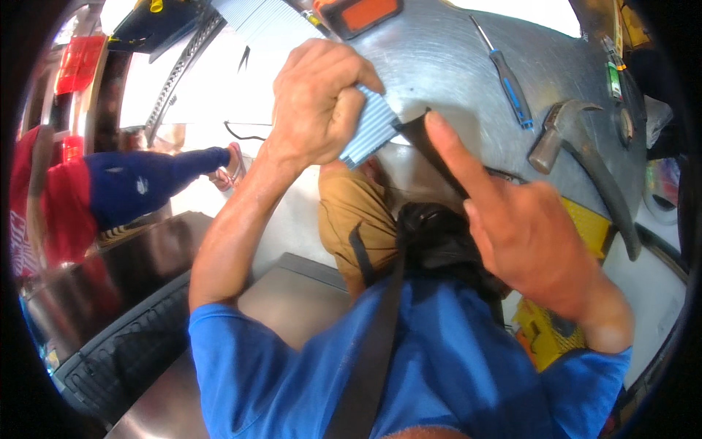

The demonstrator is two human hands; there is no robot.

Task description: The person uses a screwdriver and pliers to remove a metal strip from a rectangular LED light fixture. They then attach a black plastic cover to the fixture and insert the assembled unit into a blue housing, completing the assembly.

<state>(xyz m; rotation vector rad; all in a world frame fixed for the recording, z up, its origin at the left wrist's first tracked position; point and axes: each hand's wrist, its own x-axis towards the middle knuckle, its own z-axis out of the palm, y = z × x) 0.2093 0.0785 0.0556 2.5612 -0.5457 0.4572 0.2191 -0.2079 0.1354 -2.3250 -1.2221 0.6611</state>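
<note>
My left hand [318,99] is closed around a light blue, ribbed flat piece [371,126], its edge jutting out below the knuckles. Close to that edge is the wide end of a dark, flat, blade-like tool [425,143]; whether the two touch I cannot tell. My right hand [523,230] grips this tool, the index finger stretched along its top, and hides the rear part. Both hands are raised over my lap at the near side of a metal table [439,62].
On the table lie a blue-and-black screwdriver [508,84], a claw hammer [578,150] and an orange-and-black case [362,14]. A striped light blue sheet [267,22] is at the far left. Another person in dark blue trousers [139,183] is at left. A yellow mesh basket [552,336] is at right.
</note>
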